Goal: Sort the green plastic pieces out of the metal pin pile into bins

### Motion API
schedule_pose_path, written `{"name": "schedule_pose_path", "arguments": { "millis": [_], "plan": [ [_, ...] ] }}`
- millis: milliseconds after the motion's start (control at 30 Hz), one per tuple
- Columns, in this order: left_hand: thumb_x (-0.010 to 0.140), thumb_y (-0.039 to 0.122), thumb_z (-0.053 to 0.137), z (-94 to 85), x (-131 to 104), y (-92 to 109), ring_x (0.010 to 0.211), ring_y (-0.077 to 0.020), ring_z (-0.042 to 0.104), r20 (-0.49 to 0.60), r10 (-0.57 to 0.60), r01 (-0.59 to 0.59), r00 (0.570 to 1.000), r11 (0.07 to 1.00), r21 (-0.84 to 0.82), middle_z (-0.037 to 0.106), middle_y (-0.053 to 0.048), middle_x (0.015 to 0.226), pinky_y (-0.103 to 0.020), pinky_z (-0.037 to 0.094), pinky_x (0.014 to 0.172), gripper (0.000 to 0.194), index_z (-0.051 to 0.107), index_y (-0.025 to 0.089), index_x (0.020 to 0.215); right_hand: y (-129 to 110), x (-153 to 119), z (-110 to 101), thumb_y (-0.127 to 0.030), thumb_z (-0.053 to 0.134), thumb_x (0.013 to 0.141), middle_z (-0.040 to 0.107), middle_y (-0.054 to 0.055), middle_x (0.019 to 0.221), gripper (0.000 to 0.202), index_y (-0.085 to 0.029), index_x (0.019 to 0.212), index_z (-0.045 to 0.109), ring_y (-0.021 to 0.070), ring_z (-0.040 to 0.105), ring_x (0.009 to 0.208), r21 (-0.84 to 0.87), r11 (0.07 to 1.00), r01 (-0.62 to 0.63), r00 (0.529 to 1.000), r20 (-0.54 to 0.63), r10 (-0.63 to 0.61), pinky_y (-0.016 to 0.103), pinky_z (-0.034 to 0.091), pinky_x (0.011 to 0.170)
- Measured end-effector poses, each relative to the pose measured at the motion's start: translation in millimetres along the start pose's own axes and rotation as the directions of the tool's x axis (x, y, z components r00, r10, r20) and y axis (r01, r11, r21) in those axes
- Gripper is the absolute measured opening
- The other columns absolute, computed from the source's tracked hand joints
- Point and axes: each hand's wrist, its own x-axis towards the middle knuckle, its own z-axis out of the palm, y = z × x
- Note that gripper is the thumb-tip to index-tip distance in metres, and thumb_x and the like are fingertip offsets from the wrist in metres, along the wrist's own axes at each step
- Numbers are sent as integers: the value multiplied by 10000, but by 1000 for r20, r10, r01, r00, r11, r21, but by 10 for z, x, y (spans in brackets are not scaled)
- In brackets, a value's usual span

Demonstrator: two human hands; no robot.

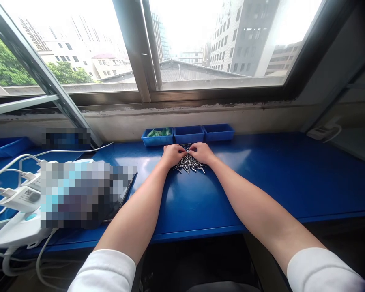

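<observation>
A loose pile of thin silver metal pins [189,163], possibly rivets or screws, lies on the blue tabletop [194,202]. Over its far part, my left hand [173,155] reaches in from the left with thumb and fingers pinched. My right hand [201,153] mirrors it from the right, also in a pinch. The fingertips of both hands nearly meet above the pile, and a small metal pin seems to be between them. Its exact shape is too small to make out. My hands hide part of the pile.
Behind the pile stand three blue bins: the left bin [158,140] holds green pieces, beside the middle bin [189,134] and right bin [219,132]. A white power strip [21,227] with plugs, cables and a blurred object occupies the left. A window [231,52] rises behind.
</observation>
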Motion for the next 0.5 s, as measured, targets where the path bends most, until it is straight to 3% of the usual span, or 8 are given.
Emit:
{"name": "schedule_pose_path", "arguments": {
  "millis": [133, 300, 500],
  "plan": [
    [779, 363, 600, -26, -21, 42, 922, -203, 627, -48, 29, -30, 998, 999, -14, 713, -7, 922, -339, 405, 942, 177, 735, 265, 840, -12, -13, -2, -284, 622, 757, 685, 36, 896, 200, -197, 921, 696, 167, 614, 821, 47, 998, 39, 998, -48, -37, 264, 470, 747],
    [789, 322, 586, -47, -23, 56, 896, -189, 635, -72, 68, -75, 995, 992, -98, 719, 2, 883, -305, 431, 908, 182, 730, 257, 879, -45, -31, -26, -195, 567, 762, 703, 7, 826, 160, -204, 810, 720, 159, 619, 796, 122, 981, 151, 985, -105, -139, 254, 463, 746],
    [778, 306, 597, -47, -11, 40, 826, -170, 645, -80, 79, -93, 994, 978, -186, 718, -11, 875, -251, 488, 818, 191, 744, 228, 871, -74, -41, -84, -219, 580, 765, 705, 11, 809, 159, -189, 834, 720, 153, 621, 749, 223, 967, 125, 989, -106, -104, 251, 467, 730]
  ]
}}
